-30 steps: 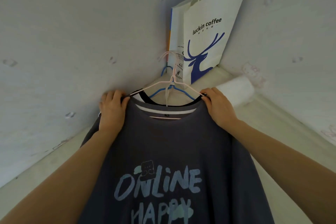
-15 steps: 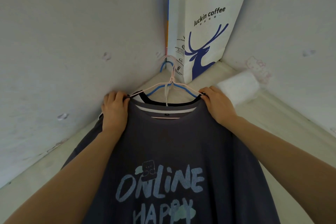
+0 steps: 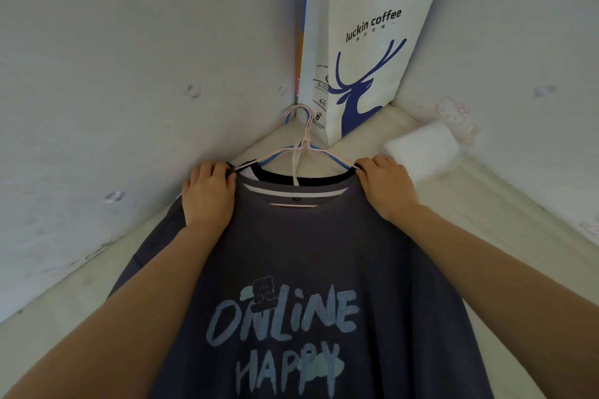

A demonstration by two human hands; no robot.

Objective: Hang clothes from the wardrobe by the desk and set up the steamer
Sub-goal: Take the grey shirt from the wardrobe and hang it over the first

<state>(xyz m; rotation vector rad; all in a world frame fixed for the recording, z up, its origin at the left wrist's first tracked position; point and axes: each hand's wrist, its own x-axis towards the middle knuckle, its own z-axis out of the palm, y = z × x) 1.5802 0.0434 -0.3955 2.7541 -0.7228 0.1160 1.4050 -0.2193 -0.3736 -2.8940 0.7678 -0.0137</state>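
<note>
Fingers [image 3: 207,170] of left hand [image 3: 209,197] curling over grey T-shirt [image 3: 291,253] shoulder, right hand [image 3: 385,186] clamping opposite shoulder, pink hanger [image 3: 275,154] peeking above collar, paper bag [image 3: 372,48] standing upper right.

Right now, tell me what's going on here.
A person grips a dark grey T-shirt at its shoulders, left hand on one, right hand on the other. The T-shirt sits on a pink hanger, with a blue hanger close behind it. What the hooks catch on is not visible. A white paper bag stands in the corner behind.
</note>
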